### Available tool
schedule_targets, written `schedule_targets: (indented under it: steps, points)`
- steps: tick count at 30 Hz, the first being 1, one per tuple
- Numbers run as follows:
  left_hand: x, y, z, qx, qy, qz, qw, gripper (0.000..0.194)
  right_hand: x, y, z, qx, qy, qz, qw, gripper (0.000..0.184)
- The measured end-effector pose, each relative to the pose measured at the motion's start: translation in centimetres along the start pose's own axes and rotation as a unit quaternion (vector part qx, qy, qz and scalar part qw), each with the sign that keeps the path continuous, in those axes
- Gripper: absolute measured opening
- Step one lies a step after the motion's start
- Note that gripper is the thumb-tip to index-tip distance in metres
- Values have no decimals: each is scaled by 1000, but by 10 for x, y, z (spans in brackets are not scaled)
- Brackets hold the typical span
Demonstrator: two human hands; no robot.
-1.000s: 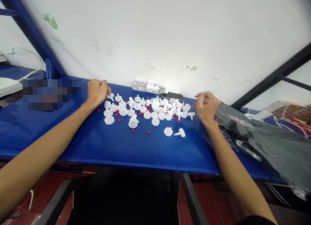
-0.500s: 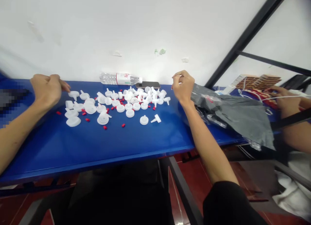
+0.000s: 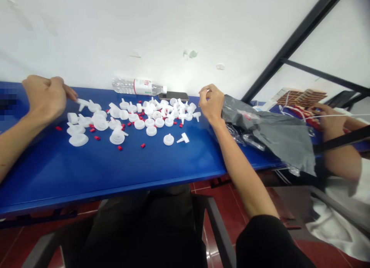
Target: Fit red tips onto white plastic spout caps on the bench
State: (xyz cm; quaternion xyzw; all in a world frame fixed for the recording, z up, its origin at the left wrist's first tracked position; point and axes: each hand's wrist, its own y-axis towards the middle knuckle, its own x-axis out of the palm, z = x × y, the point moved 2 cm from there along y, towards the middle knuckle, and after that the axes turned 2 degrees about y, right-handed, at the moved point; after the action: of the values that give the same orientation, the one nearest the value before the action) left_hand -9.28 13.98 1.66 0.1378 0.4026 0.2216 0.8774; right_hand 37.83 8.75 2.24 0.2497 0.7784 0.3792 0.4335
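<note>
At the left end of the blue table, my left hand [image 3: 47,95] is closed, fingers curled and tips pointing right. Those tips are beside a white nozzle cap [image 3: 83,103]; I see nothing held. My right hand [image 3: 212,104] is loosely curled at the right of the pile, empty as far as it shows. Between the hands lies a spread of white plastic caps with spouts [image 3: 150,121]. Small red pieces [image 3: 120,147] are scattered among and in front of them. A round cap [image 3: 169,139] and a T-shaped one [image 3: 183,138] lie apart at the front.
A clear plastic bottle [image 3: 141,86] lies along the wall, with a dark phone [image 3: 174,96] beside it. Grey plastic bags [image 3: 266,125] cover the table's right part. Beyond a black metal frame [image 3: 291,42], a co-worker's hand [image 3: 329,113] is near stacked brown pieces [image 3: 302,95].
The camera view has tilted and shifted slightly, so the table's contents appear a little further left. Both my hands keep their poses, and the caps and red pieces have not visibly moved.
</note>
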Motion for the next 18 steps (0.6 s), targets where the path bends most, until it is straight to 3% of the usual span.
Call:
schedule_targets:
  steps: [5,11,18]
  points:
    - [-5,7,-7,26,-43,36,998,52,-3,2,-8,8,-2,-2,1000,48]
    - [-11,10,-9,17,-26,14,999,39,-3,4,-17,-5,15,1,1000,50]
    - [-13,10,-11,-3,-15,-6,1000,32,8,6,-28,-14,18,-37,999,54]
